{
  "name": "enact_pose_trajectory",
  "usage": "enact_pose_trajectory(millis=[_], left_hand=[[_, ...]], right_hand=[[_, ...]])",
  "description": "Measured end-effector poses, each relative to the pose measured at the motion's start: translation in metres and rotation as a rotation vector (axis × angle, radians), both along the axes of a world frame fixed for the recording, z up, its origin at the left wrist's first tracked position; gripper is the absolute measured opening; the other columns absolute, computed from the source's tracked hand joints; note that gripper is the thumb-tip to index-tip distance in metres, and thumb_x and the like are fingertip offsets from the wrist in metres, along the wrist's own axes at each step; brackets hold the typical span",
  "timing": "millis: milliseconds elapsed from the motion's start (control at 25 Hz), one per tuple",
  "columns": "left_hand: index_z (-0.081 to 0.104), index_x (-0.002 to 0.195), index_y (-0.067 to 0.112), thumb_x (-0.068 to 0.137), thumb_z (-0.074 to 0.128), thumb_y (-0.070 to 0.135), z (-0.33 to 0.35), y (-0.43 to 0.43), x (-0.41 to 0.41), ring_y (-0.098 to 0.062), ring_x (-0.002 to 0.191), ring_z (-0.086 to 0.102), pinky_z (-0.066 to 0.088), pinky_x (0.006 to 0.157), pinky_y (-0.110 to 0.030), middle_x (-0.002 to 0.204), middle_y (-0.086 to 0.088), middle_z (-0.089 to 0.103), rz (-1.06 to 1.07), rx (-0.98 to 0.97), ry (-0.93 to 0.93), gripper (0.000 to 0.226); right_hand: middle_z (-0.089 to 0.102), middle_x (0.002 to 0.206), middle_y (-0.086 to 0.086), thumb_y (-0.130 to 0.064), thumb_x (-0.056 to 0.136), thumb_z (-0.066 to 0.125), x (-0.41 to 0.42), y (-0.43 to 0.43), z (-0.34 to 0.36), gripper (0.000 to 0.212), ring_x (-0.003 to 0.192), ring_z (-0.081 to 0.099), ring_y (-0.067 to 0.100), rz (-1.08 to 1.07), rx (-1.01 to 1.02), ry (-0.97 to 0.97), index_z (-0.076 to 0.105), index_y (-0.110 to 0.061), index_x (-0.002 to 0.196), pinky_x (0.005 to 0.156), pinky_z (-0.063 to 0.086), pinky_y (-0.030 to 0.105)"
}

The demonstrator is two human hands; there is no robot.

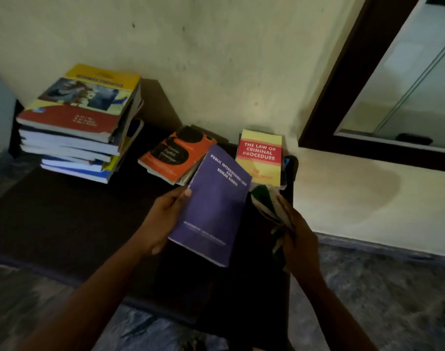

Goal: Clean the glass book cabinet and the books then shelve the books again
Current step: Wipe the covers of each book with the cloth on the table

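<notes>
The left hand (pixel 163 219) grips a purple book (pixel 214 209) by its left edge, thumb on the cover and fingers curled beneath. It holds the book tilted above the right half of the dark bench (pixel 64 219). The right hand (pixel 298 239) is clenched round a crumpled green-and-white cloth (pixel 267 203) just beside the book's right edge; whether they touch I cannot tell. Along the bench's back edge lie an orange book (pixel 176 153) and, toward the back right corner, a yellow-and-red book (pixel 260 158). A tall stack of books (pixel 77 127) stands at the back left corner. The dark-framed glass cabinet (pixel 414 79) is on the wall beyond the bench's right end.
</notes>
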State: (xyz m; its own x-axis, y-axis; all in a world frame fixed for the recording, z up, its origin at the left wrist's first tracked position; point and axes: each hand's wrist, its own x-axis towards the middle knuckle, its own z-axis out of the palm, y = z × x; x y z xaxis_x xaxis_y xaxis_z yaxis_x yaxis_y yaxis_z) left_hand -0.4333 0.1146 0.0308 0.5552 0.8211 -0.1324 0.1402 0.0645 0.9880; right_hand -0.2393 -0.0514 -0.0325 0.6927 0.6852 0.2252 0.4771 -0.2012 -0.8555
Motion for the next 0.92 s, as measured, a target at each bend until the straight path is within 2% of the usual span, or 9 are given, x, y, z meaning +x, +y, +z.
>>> enact_pose_trajectory(millis=[80,240,360,440,560,640,760,840,920], left_hand=[[0.065,0.109,0.013,0.084,0.057,0.024,0.007,0.0,0.027,-0.017,0.092,0.069,0.053,0.072,-0.025,0.1,-0.004,0.073,-0.043,-0.301,-0.199,0.028],[0.062,0.113,0.01,0.091,0.054,0.017,0.008,0.028,0.105,-0.023,0.088,0.068,0.057,0.069,-0.029,0.106,-0.012,0.07,-0.044,-0.413,-0.295,0.025],[0.061,0.111,0.005,0.095,0.05,0.017,0.003,0.058,0.161,-0.024,0.084,0.068,0.058,0.072,-0.033,0.103,-0.015,0.069,-0.062,-0.465,-0.356,0.023],[0.061,0.111,0.003,0.096,0.05,0.021,-0.019,0.077,0.187,-0.03,0.094,0.066,0.053,0.084,-0.039,0.107,-0.018,0.067,-0.023,-0.274,-0.138,0.026],[0.059,0.123,0.002,0.098,0.045,0.029,-0.058,0.1,0.198,-0.034,0.125,0.047,0.033,0.105,-0.039,0.133,-0.02,0.052,-0.081,0.323,0.511,0.039],[0.055,0.128,0.003,0.099,0.044,0.027,-0.069,0.107,0.189,-0.03,0.133,0.038,0.025,0.109,-0.035,0.141,-0.017,0.045,-0.12,0.466,0.565,0.039],[0.056,0.128,0.003,0.092,0.052,0.033,-0.073,0.122,0.158,-0.036,0.123,0.048,0.033,0.104,-0.045,0.13,-0.019,0.055,0.056,0.646,0.432,0.046],[0.05,0.132,0.002,0.089,0.059,0.029,-0.086,0.14,0.13,-0.04,0.128,0.042,0.031,0.103,-0.055,0.134,-0.023,0.049,0.188,0.781,0.644,0.051],[0.029,0.145,0.008,0.089,0.058,0.037,-0.102,0.157,0.105,-0.035,0.142,0.016,0.014,0.111,-0.059,0.152,-0.018,0.025,0.152,0.67,0.92,0.07]], right_hand=[[0.061,0.117,0.021,-0.008,0.081,0.039,0.017,0.008,0.017,0.054,0.104,0.062,0.027,-0.027,0.039,-0.05,0.035,-0.027,0.132,0.09,0.051,0.04],[0.052,0.13,0.009,-0.012,0.082,0.042,0.058,0.023,0.044,0.051,0.119,0.046,0.016,-0.043,0.077,-0.114,0.043,-0.012,0.133,0.101,0.033,0.016],[0.051,0.134,0.01,-0.009,0.082,0.042,0.088,0.036,0.055,0.053,0.122,0.05,0.024,-0.042,0.118,-0.115,0.045,-0.009,0.134,0.105,0.037,0.029],[0.05,0.134,0.009,-0.009,0.081,0.041,0.102,0.046,0.058,0.054,0.122,0.046,0.02,-0.047,0.106,-0.133,0.044,-0.005,0.135,0.104,0.033,0.019],[0.047,0.138,0.011,-0.01,0.083,0.042,0.106,0.064,0.056,0.051,0.126,0.044,0.022,-0.024,0.057,-0.159,0.045,-0.01,0.134,0.1,0.028,0.011],[0.044,0.141,0.01,0.0,0.089,0.046,0.101,0.077,0.047,0.051,0.128,0.044,0.026,0.032,0.011,-0.095,0.04,-0.023,0.134,0.104,0.032,0.02],[0.047,0.139,0.013,0.007,0.09,0.047,0.093,0.095,0.034,0.06,0.124,0.048,0.031,0.132,-0.054,-0.005,0.032,-0.023,0.139,0.103,0.042,0.039],[0.046,0.138,0.014,0.008,0.09,0.046,0.087,0.103,0.029,0.055,0.125,0.047,0.032,0.167,-0.061,0.0,0.036,-0.015,0.14,0.101,0.043,0.043],[0.045,0.139,0.012,0.009,0.09,0.046,0.082,0.111,0.026,0.056,0.126,0.045,0.03,0.175,-0.052,0.0,0.038,-0.019,0.138,0.102,0.041,0.046]])
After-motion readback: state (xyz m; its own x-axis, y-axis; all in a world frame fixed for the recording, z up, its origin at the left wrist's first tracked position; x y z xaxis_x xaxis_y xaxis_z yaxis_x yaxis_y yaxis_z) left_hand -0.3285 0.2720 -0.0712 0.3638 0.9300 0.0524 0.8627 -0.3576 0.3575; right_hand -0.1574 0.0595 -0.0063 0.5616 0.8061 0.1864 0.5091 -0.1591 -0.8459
